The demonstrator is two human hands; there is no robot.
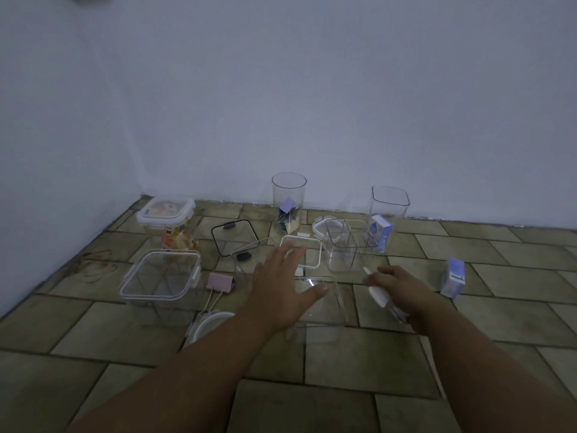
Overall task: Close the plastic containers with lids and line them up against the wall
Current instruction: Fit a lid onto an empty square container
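Several clear plastic containers stand on the tiled floor near the wall. My left hand (284, 276) hovers open, fingers spread, over an open clear container (338, 307) in front of me. To the right of that container, my right hand (402, 295) grips a clear lid with a white latch (376, 295). A white-rimmed lid (312, 254) lies just beyond my left fingers. A black-rimmed lid (234, 237) lies to the left. A lidded container (165, 214) with colourful contents stands far left. A tall round container (288, 201) and a tall square container (389, 210) stand open by the wall.
A large open square container (160, 276) sits at the left, with a pink binder clip (220, 282) and a round lid (212, 323) beside it. A divided clear container (343, 245) stands mid-floor. A purple box (454, 278) stands at the right. The walls meet at the far left.
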